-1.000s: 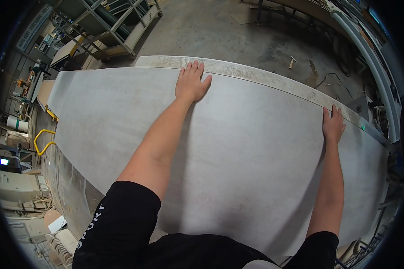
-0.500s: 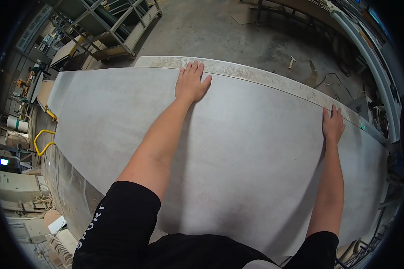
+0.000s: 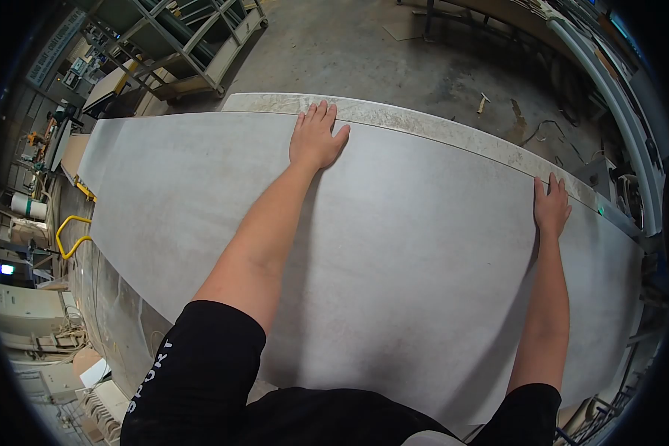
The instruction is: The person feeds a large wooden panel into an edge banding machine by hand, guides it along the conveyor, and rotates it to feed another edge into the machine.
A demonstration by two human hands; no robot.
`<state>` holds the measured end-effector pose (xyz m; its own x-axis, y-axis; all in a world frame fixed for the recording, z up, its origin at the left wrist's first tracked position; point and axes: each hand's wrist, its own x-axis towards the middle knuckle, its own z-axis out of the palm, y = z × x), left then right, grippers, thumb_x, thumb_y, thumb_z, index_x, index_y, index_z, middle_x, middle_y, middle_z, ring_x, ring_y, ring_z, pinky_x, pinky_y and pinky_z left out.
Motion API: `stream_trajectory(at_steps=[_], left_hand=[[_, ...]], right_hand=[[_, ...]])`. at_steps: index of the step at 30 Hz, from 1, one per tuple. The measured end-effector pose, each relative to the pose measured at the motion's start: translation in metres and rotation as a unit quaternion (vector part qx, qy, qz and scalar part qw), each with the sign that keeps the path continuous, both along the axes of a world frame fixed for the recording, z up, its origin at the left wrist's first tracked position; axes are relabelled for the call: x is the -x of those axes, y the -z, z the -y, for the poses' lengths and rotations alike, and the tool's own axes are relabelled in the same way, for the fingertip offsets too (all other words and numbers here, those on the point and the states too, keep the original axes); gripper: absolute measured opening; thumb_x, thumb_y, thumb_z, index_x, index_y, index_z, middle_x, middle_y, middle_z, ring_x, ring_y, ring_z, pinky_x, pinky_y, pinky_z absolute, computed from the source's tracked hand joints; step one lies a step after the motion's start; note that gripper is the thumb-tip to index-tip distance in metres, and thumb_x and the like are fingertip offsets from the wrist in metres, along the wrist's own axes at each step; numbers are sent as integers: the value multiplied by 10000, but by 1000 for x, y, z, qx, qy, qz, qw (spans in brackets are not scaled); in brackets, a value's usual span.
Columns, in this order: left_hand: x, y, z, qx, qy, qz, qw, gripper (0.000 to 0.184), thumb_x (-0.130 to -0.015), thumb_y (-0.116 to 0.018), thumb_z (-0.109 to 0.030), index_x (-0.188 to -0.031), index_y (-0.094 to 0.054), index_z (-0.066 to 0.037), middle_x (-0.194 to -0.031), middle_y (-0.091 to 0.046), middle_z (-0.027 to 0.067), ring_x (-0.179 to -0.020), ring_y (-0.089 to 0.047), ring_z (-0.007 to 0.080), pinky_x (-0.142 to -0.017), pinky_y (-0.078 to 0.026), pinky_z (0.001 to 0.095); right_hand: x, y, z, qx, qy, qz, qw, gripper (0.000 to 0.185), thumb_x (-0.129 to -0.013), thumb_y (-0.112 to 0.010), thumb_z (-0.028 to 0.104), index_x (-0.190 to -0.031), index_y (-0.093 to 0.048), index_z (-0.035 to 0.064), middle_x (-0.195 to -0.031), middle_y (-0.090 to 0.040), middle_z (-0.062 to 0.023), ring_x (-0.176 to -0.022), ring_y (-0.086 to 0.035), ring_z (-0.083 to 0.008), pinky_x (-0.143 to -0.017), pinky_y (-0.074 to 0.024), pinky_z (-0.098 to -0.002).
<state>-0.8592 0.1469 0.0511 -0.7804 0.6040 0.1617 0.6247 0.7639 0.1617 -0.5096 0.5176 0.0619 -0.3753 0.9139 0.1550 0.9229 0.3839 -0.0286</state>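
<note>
A large pale grey sheet (image 3: 409, 275) spreads out in front of my body. Along its far edge runs a mottled beige strip (image 3: 424, 130). My left hand (image 3: 317, 137) lies open on the far edge of the sheet, its fingertips reaching over onto the strip. Farther right, my right hand (image 3: 552, 207) is also open at the same edge, its fingers pointing toward the strip. Neither hand has anything in its grip. What supports the sheet is mostly hidden beneath it.
A wheeled metal rack (image 3: 193, 52) stands on the concrete floor at the upper left. A yellow bent bar (image 3: 68, 236) is left of the sheet. A long grey metal rail (image 3: 623, 111) curves along the right. Small scraps and a cable lie on the floor beyond.
</note>
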Motion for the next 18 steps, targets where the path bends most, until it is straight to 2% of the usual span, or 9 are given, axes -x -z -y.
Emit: stream_trajectory(at_steps=[5, 14, 18], left_hand=[[1, 2, 0, -5, -1, -5, 1000, 666, -944, -445, -515, -1488, -380, -136, -1578, -300, 79, -1460, -259, 251, -1202, -174, 385], [6, 1, -4, -42, -17, 32, 998, 556, -960, -445, -513, -1432, -493, -224, -1568, -323, 79, -1459, -262, 271, -1194, -172, 418], [6, 1, -5, -33, -21, 19, 999, 519, -966, -443, -505, -1411, -519, -250, -1542, -365, 94, -1447, -282, 281, -1188, -184, 431]], right_hand=[[0, -1, 1, 2, 2, 1, 1000, 677, -928, -435, 630, -1471, -424, 226, -1560, -329, -95, -1438, -302, -269, -1172, -190, -539], [0, 1, -2, 11, 6, 9, 1000, 684, -930, -423, 634, -1480, -403, 228, -1571, -306, -93, -1450, -273, -282, -1174, -170, -550], [2, 2, -3, 15, 0, 14, 1000, 675, -939, -414, 622, -1479, -399, 218, -1570, -297, -124, -1450, -268, -296, -1169, -168, -562]])
